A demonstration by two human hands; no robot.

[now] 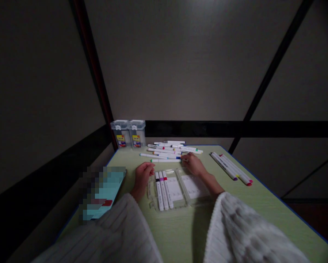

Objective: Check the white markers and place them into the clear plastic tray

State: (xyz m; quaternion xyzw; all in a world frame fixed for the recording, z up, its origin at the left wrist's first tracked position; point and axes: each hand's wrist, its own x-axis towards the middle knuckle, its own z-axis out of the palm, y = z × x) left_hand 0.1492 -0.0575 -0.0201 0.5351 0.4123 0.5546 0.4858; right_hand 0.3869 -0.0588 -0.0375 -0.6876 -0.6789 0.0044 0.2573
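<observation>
An open clear plastic marker case (180, 190) lies on the green table (262, 212) in front of me, with three white markers (163, 190) in its left half. My left hand (142, 175) rests at the case's left edge, fingers curled loosely, nothing visible in them. My right hand (193, 163) reaches past the case's far edge and its fingertips touch a white marker (165, 160) at the near edge of a loose pile of markers (172, 149). Both arms wear white knitted sleeves.
Two clear marker boxes (129, 133) with yellow labels stand at the back left. Several markers (231, 168) lie side by side at the right. A turquoise packet (109, 186), partly blurred, lies at the left edge. Dark walls surround the table.
</observation>
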